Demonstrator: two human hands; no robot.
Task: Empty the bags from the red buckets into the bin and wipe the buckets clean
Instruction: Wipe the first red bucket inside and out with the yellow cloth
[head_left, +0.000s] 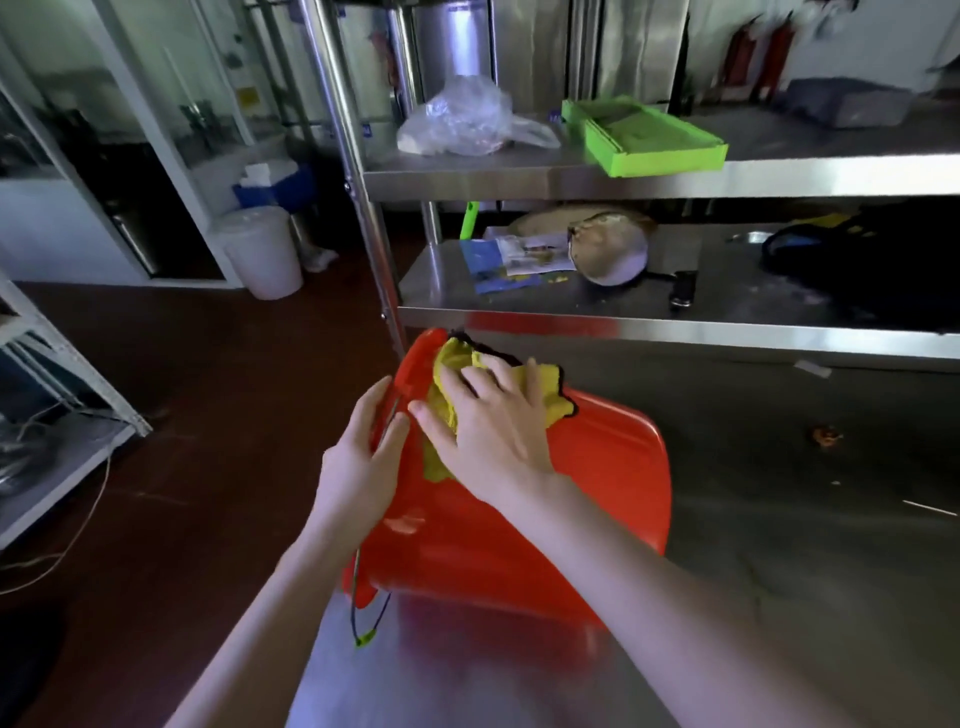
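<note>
A red bucket (597, 493) lies on its side on the steel table (779, 519), near the table's left edge. My right hand (493, 421) presses a yellow cloth (452, 374) with a black hem flat against the bucket's upper side, fingers spread. My left hand (358, 457) holds the bucket's left side, with the thumb and fingers on either side of the thin wire handle (363, 618), which hangs down to a green grip. No bag is visible in the bucket.
Above the table are two steel shelves: the upper carries a clear plastic bag (467, 119) and a green tray (649, 135); the lower has a metal bowl (613, 254) and papers. A white bin (265, 249) stands on the brown floor at left.
</note>
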